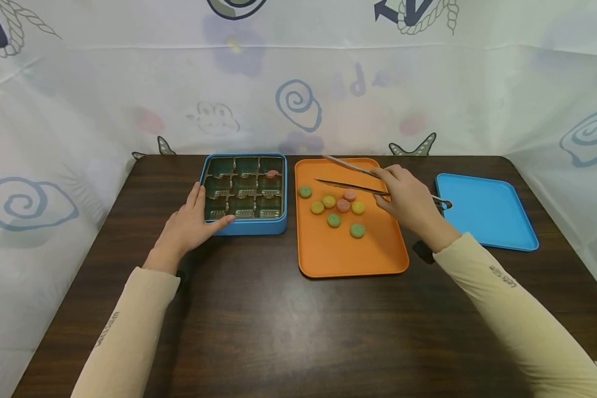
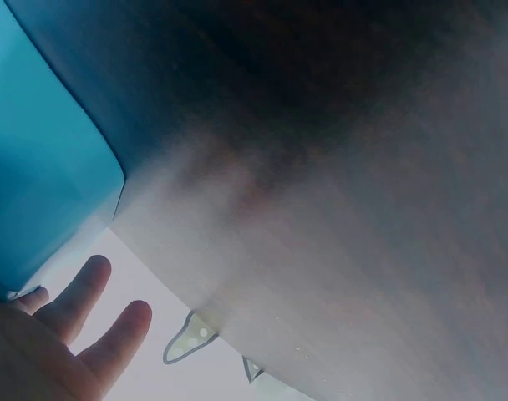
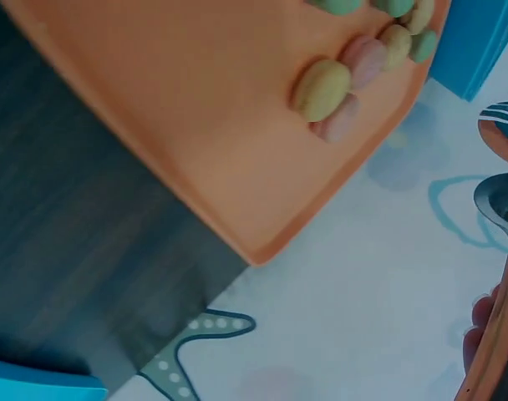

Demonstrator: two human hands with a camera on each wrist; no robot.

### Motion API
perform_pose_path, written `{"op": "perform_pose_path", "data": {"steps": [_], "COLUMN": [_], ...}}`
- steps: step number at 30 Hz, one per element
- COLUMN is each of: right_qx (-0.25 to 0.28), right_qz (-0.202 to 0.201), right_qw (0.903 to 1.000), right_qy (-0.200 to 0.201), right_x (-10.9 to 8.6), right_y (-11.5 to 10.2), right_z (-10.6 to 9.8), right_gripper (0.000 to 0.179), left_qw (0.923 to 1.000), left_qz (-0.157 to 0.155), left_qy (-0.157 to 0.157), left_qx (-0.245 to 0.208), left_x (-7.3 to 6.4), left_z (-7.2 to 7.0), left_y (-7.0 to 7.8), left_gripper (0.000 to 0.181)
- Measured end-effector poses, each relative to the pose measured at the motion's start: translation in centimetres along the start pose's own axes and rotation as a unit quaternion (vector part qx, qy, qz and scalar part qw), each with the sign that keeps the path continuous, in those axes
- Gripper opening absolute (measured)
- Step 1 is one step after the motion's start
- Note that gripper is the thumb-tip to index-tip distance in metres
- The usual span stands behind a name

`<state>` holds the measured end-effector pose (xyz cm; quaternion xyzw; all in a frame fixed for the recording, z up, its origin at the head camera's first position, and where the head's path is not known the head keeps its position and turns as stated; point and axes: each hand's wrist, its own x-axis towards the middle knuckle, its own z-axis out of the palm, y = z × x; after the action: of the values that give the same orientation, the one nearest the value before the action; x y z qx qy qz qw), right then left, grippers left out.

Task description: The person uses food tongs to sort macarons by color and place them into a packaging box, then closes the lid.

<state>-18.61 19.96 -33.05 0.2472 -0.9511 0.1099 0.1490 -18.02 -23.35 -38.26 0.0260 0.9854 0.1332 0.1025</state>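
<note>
My right hand (image 1: 403, 196) grips metal serving tongs (image 1: 350, 186), their two arms spread above the orange tray (image 1: 323, 254). One tip is a fork and the other a spoon in the right wrist view, with no macaron between them. Several macarons lie on the tray: green (image 1: 357, 230), yellow (image 1: 317, 208) and pink (image 1: 343, 205). My left hand (image 1: 186, 225) rests at the near left corner of a blue box (image 1: 251, 227), fingers along its side and thumb at the front rim. The box holds a clear divided insert; a pink macaron (image 1: 272, 173) sits in its far right compartment.
A blue tray (image 1: 487, 210) lies to the right, beyond my right wrist. The dark wooden table (image 1: 288, 331) stretches toward me in front of the box and trays. A printed white cloth (image 1: 348, 110) hangs behind the table and along both sides.
</note>
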Motion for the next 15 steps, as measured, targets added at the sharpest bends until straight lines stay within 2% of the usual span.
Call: {"op": "perform_pose_path", "data": {"steps": [15], "right_qx": [-0.008], "right_qz": [0.033], "right_qw": [0.9991], "right_qy": [-0.027], "right_x": [-1.6], "right_y": [2.2], "right_z": [1.6], "right_gripper": [0.047], "left_qw": [1.0], "left_qz": [-0.004], "left_qy": [-0.004], "left_qx": [-0.001], "left_x": [0.0], "left_z": [0.0], "left_y": [0.0], "left_gripper": [0.116]}}
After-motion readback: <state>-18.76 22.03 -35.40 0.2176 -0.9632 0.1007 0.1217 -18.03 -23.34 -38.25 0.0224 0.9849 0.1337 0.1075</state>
